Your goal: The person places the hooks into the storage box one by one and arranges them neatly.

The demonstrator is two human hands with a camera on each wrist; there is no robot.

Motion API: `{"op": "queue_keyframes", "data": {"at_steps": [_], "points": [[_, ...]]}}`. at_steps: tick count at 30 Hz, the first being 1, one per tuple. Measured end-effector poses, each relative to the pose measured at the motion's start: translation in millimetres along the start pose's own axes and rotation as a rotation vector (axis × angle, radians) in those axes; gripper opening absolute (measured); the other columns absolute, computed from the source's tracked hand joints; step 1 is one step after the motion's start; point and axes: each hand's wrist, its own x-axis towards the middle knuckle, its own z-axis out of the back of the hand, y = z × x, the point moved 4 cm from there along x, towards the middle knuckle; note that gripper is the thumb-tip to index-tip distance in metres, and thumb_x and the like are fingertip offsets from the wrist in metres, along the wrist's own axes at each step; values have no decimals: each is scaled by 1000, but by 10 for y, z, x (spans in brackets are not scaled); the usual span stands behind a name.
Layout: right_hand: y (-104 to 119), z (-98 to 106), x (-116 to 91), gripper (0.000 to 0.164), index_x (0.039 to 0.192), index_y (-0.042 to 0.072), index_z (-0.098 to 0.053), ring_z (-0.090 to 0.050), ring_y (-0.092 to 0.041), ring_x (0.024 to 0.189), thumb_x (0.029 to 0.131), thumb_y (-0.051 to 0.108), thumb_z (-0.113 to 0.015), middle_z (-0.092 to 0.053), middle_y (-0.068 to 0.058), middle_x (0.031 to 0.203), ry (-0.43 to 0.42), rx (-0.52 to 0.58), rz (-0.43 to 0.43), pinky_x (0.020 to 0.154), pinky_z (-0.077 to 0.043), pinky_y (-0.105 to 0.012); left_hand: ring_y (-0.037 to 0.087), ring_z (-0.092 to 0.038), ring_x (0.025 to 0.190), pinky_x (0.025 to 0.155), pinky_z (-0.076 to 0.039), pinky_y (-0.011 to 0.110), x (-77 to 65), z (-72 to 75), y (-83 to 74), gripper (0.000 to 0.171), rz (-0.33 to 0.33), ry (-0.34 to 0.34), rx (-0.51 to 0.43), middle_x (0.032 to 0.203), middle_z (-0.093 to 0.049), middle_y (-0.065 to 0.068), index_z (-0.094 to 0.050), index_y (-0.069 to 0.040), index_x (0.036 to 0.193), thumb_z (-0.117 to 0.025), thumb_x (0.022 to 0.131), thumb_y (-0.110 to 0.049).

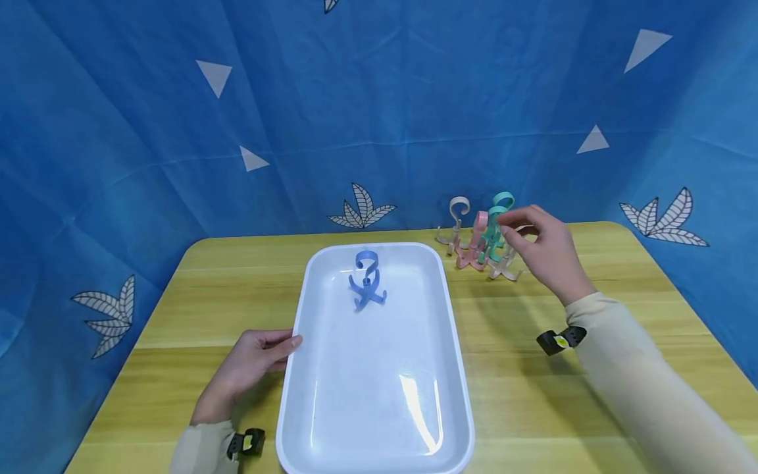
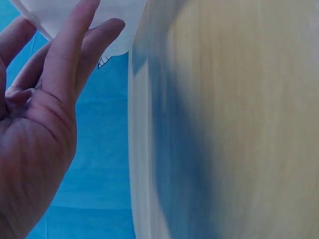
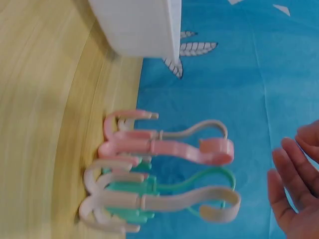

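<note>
A blue multi-armed hanging hook (image 1: 368, 289) stands upright in the far part of the white tray (image 1: 379, 249). My left hand (image 1: 251, 362) holds the tray's left rim, thumb over the edge and fingers against the outer wall; the left wrist view shows those fingers (image 2: 65, 59) by the tray's side. At the back right stand several similar hooks: a pink hook (image 3: 174, 150), green ones (image 3: 227, 174) and pale ones, including a front white hook (image 3: 169, 200). Over this group hovers my right hand (image 1: 547, 247), fingers loosely bent, holding nothing and apart from the hook tops in the right wrist view.
Everything stands on a wooden table (image 1: 237, 289) with rounded far corners. A blue cloth (image 1: 355, 99) with white triangles and leaf prints hangs behind and around the table. Both wrists wear dark straps.
</note>
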Motion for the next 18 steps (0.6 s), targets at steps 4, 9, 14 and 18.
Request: {"op": "queue_keyframes", "data": {"at_steps": [4, 9, 14, 18], "points": [[-124, 80, -20, 24, 115, 4, -68, -54, -22, 107, 100, 20, -60, -60, -6, 113, -87, -16, -4, 94, -45, -33, 29, -68, 100, 80, -59, 38, 8, 7, 5, 50, 8, 0, 5, 121, -63, 25, -58, 12, 128, -67, 96, -26], [-269, 75, -15, 28, 117, 0, -66, -51, -35, 117, 99, 21, -62, -57, -13, 121, -131, -38, -22, 103, -42, -49, 28, -67, 101, 81, -59, 37, 3, 12, 6, 51, 19, -15, 14, 122, -63, 23, -59, 10, 128, -68, 95, -28], [-419, 20, 4, 40, 126, -1, -60, -55, -33, 119, 99, 29, -60, -51, -14, 122, -102, 28, -195, 98, -49, -43, 28, -68, 100, 81, -58, 38, 4, 12, 22, 52, 17, -15, 4, 121, -63, 23, -59, 11, 127, -69, 95, -28], [-512, -30, 18, 47, 130, -1, -58, -54, -32, 119, 99, 34, -60, -50, -14, 124, -80, 62, -290, 96, -51, -43, 29, -68, 99, 81, -58, 39, 12, 20, 39, 51, 10, -7, -2, 122, -63, 24, -58, 12, 127, -68, 95, -27]]}}
